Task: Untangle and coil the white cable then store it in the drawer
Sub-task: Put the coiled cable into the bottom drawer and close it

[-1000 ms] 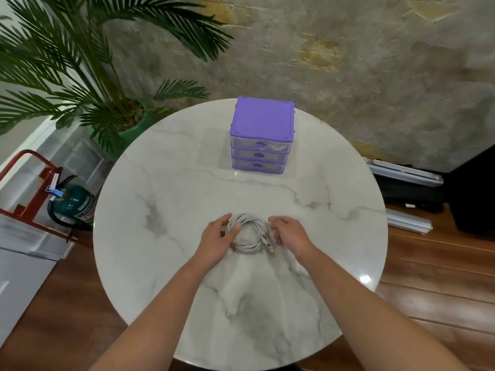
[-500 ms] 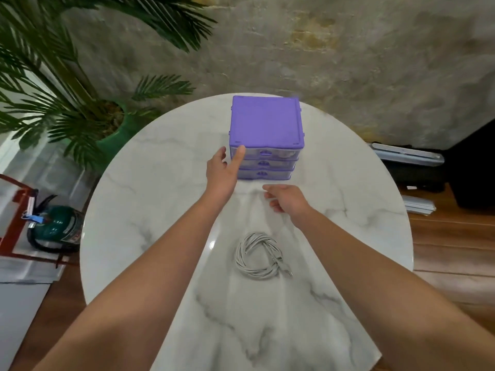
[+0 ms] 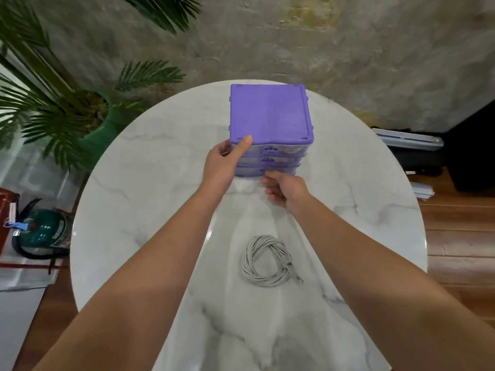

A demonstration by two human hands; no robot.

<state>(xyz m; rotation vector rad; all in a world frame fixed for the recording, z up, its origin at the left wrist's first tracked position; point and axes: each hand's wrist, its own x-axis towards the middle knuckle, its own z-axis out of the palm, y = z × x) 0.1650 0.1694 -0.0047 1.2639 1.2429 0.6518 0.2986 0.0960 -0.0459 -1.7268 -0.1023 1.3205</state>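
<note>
The white cable lies coiled in a loose ring on the round marble table, with its plug end at the lower right of the ring. Neither hand touches it. A purple drawer unit with three clear drawers stands at the far side of the table, all drawers closed. My left hand grips the unit's near left corner, thumb on the lid. My right hand reaches the front of the bottom drawer, fingers curled at its handle; the contact itself is hidden.
A potted palm in a green pot stands beyond the table's left edge. A green fire extinguisher lies on the floor at the left. Dark cases sit on the wooden floor to the right.
Both hands left the coiled cable and moved forward to the drawer unit. The left hand now holds its corner and the right hand has arrived at the bottom drawer front.
</note>
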